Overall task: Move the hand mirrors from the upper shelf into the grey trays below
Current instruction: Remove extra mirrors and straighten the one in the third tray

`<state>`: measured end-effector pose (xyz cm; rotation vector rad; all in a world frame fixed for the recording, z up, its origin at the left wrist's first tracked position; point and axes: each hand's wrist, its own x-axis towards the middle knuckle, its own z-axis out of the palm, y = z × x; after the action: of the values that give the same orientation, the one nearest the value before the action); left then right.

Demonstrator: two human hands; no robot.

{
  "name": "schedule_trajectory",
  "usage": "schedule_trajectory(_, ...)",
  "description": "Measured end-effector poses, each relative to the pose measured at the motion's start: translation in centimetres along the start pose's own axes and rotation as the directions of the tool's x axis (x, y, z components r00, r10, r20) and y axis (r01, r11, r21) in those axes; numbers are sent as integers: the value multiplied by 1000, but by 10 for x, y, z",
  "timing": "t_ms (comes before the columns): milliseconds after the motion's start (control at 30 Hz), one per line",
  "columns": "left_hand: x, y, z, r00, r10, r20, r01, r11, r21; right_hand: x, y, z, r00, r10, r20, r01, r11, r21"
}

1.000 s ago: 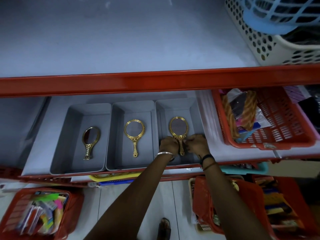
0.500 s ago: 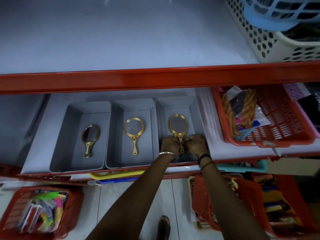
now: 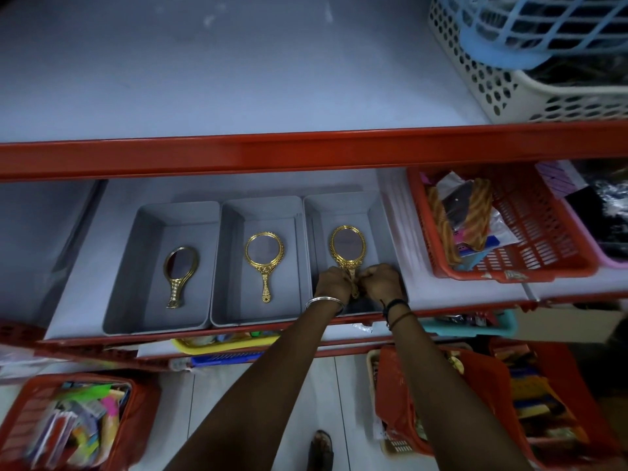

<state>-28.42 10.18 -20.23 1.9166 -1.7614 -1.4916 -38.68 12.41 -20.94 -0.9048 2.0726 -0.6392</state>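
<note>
Three grey trays stand side by side on the lower shelf. The left tray [image 3: 142,266] holds a gold hand mirror [image 3: 179,274] lying flat. The middle tray [image 3: 231,260] holds a second gold mirror [image 3: 264,258]. In the right tray [image 3: 377,226] lies a third gold mirror [image 3: 346,248], its handle pinched between my left hand [image 3: 333,283] and my right hand [image 3: 379,282]. Both hands meet at the handle, near the tray's front. The upper shelf [image 3: 238,79] shows no mirrors.
A red shelf rail [image 3: 306,151] runs across above the trays. A red basket [image 3: 503,226] of combs sits right of the trays. A white perforated basket [image 3: 509,90] with a blue one inside stands on the upper shelf's right. More red baskets [image 3: 68,423] sit on the floor.
Both hands stay on the third mirror's handle in the right tray. The mirror has shifted slightly; the other two mirrors lie unmoved.
</note>
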Motion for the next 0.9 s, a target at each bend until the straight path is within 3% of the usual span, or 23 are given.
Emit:
schedule_trajectory(367,-5,-4,3,995,95,-37,-93,994,64,1,0,4,999,-10,-42,8,999,-54)
schedule_trajectory(900,-10,1,5,998,39,-42,-39,999,-2,-2,-2,1,999,-22,-25,20,998,-51)
